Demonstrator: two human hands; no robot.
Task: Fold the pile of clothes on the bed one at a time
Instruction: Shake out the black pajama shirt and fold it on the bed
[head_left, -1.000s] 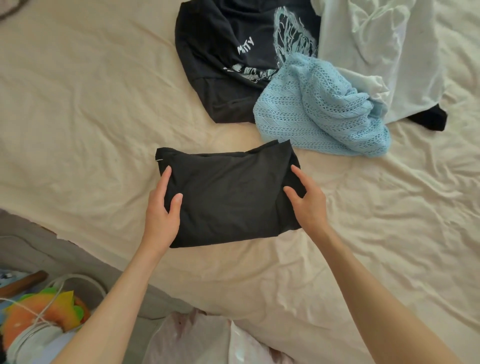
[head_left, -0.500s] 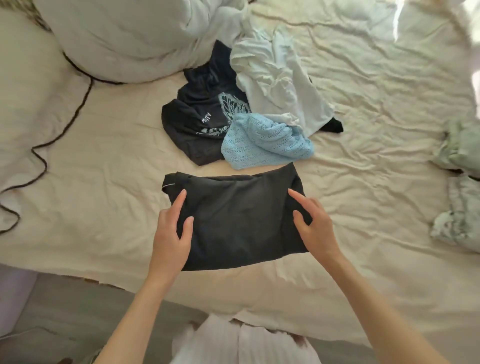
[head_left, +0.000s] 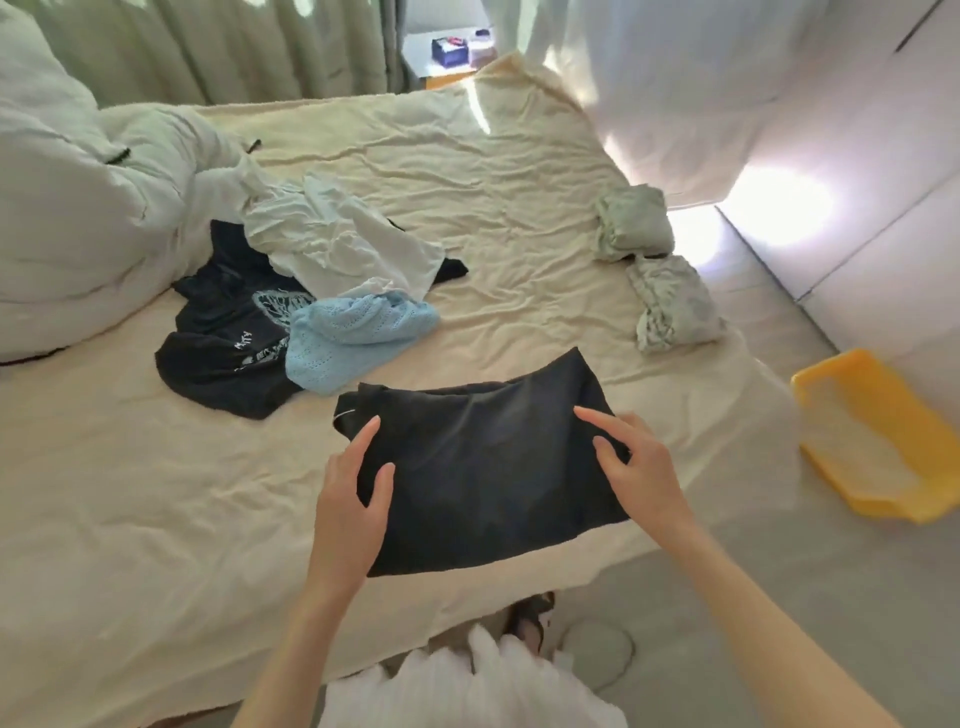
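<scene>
Both hands, left hand and right hand, pinch the folded black garment beside the bed edge; a loosened pinch could let the folds drop open.

The lower fingers of both hands are hidden under the folded black garment. In the left-centre of the frame, the white crumpled shirt and the light blue knitted top cover part of the black printed T-shirt, so its print is not readable. At the top, the small dark box is too small to identify. The yellow plastic basket is cut off by the right edge.
</scene>
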